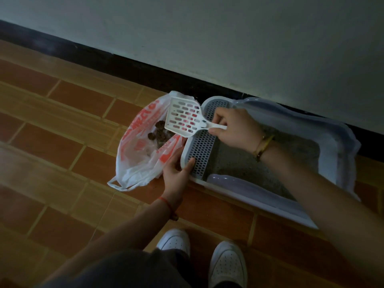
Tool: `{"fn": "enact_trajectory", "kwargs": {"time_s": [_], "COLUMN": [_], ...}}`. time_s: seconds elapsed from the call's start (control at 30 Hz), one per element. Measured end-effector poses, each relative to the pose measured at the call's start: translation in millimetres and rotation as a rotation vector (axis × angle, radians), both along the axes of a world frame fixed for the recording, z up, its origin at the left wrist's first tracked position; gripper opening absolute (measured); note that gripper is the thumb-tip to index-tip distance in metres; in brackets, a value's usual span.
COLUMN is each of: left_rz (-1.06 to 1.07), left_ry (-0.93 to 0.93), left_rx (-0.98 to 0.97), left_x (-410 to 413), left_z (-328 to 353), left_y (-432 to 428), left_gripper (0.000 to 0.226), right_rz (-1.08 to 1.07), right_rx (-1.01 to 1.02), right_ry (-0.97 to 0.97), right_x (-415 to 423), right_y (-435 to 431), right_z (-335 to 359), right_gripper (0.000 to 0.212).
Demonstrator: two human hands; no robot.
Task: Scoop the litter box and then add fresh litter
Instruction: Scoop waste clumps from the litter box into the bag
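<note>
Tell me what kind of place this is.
Probably a room in a home, at the floor's edge: brown floor tiles, a plain wall with a dark baseboard, and a cat litter box.

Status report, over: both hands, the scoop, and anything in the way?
Right hand grips scoop over bag, scoop looks empty. Left hand holds litter box corner. Clumps in bag. Nothing blocking.

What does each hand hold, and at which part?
The right hand pinches the white scoop by its handle. The left hand touches the litter box rim beside the bag; grip unclear.
</note>
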State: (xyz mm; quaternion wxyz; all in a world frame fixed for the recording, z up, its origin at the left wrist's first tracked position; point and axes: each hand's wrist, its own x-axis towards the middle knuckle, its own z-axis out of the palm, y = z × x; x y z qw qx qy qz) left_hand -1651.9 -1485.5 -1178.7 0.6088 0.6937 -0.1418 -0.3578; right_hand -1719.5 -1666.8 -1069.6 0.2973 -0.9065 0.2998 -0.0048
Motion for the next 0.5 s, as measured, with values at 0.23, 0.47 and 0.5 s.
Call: {"fn": "enact_trajectory", "kwargs": {"time_s": [0.23,0.47,0.5], "left_rz": [0.012,0.012,0.014], "left_ry": [0.042,0.086,0.092], "left_rx": [-0.008,-0.006,-0.009], "left_x": [0,0,0], "left_z": [-1,-1,0], "left_y": [0,2,2], "left_gripper": [0.042,0.044,0.045], "right_rz": [0.379,0.487,0.465], "right_rx": [-0.784,-0.984,-0.982], "right_ry": [0.057,-0.02,-0.014], "right_x": [33,35,33], "right_y": [25,22,20], "right_z": [-7,-17,-16], "right_gripper": [0.04,0.026,0.028]}}
